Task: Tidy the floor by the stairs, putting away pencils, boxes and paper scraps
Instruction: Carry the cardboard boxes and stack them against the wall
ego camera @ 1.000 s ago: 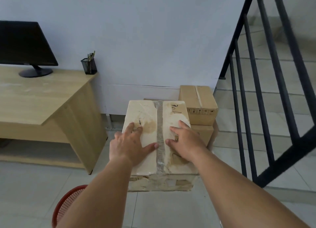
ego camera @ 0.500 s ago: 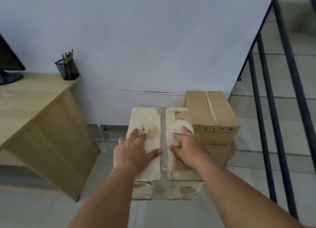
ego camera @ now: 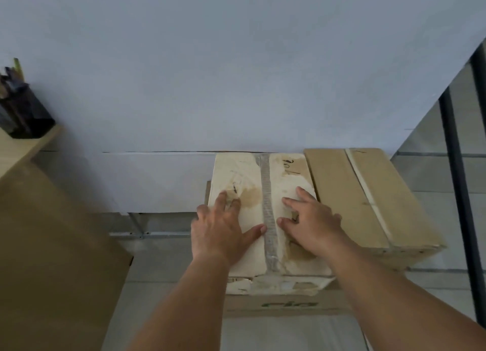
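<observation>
Nearer and larger than half a second ago, the boxes now fill the lower centre, and the monitor has been lost off the left edge. A pale, smooth wall [ego camera: 236,74] covers the upper frame. At lower left, a wood-grain worktop [ego camera: 23,148] with its flat side panel is seen. A brown cardboard box [ego camera: 368,200] sits at right, touching the white stained box [ego camera: 263,192], which is taped down its middle and set on a carton below. Flat on its lid, fingers spread and gripping nothing, are pressed the left hand [ego camera: 219,229] and right hand [ego camera: 313,219]. A black pencil holder [ego camera: 26,113] stands at upper left.
</observation>
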